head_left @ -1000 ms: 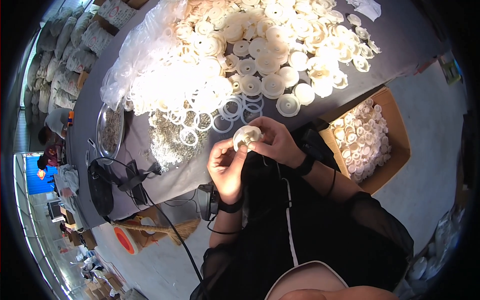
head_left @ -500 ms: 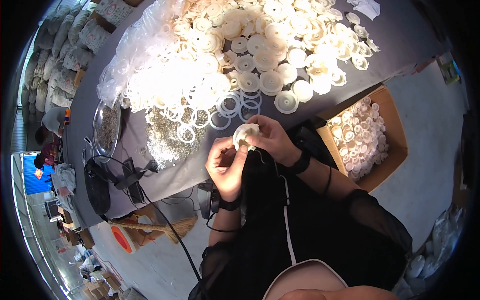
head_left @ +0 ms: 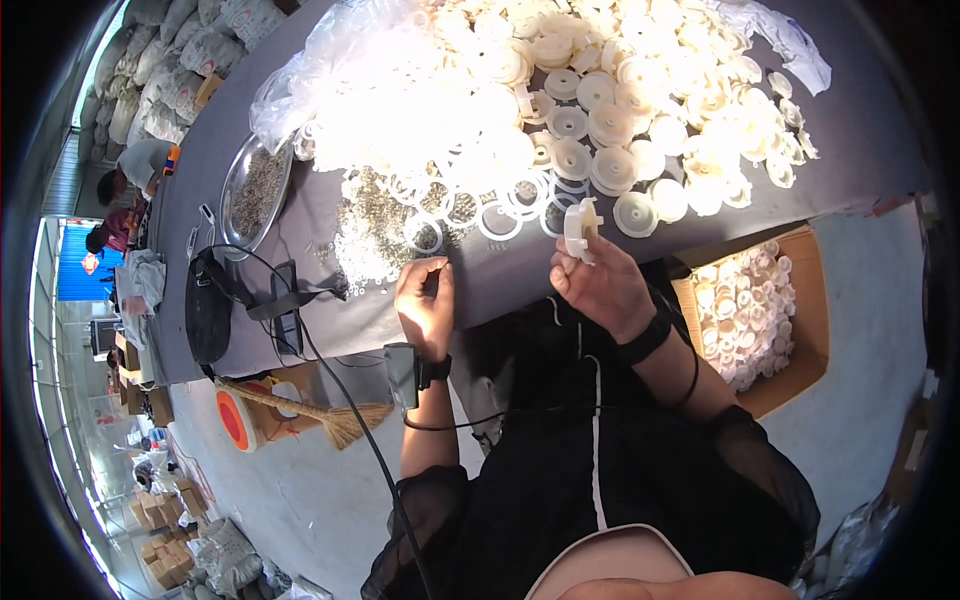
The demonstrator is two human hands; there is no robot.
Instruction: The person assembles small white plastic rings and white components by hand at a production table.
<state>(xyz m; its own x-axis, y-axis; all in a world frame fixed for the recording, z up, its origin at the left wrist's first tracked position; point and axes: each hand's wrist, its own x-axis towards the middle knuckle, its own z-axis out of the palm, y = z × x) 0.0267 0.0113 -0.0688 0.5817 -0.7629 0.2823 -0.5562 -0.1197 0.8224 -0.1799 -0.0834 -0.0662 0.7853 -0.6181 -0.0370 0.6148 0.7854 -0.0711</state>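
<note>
Head view: the right hand [head_left: 600,285] is raised at the near edge of the grey tabletop [head_left: 870,150], its fingers [head_left: 572,262] clamped on a white plastic disc [head_left: 580,228] that stands upright above the fingertips. The left hand [head_left: 425,305] rests at the tabletop edge, fingers curled together; whether they pinch anything cannot be told. Just beyond the left fingers lies a scatter of small clear rings [head_left: 375,245]. Beyond the right fingers spreads the heap of white discs [head_left: 600,90]. A cardboard box [head_left: 810,310] of the same parts sits to the right of the right hand.
</note>
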